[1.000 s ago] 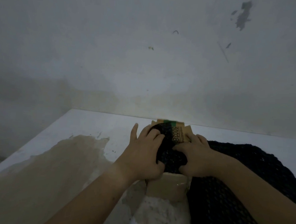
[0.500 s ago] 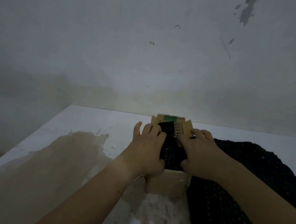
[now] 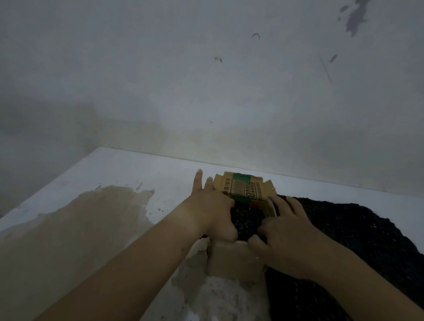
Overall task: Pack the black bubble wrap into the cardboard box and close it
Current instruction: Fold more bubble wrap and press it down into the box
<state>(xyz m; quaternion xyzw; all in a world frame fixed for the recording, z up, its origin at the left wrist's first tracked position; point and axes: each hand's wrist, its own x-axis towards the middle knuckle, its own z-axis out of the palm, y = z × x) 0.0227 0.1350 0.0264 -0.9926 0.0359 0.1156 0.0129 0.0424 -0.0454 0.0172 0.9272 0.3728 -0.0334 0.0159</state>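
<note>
A small cardboard box (image 3: 234, 262) stands on the table in front of me. Its printed far flap (image 3: 245, 188) with a green stripe leans up and toward me. Black bubble wrap (image 3: 246, 218) fills the box's opening. My left hand (image 3: 212, 209) presses on the box's left side, fingers stretched along the flap's left edge and thumb down on the wrap. My right hand (image 3: 284, 234) lies on the right side, fingers curled onto the wrap and the right flap. More black bubble wrap (image 3: 364, 242) spreads over the table to the right, under my right forearm.
The white table (image 3: 131, 171) has a large worn brown patch (image 3: 67, 226) on the left and chipped paint near me. A stained grey wall (image 3: 210, 86) rises directly behind the table's far edge.
The wrap has sunk lower into the box and the printed far flap now shows in full, tipped toward me. My hands have slid apart toward the box's sides.
</note>
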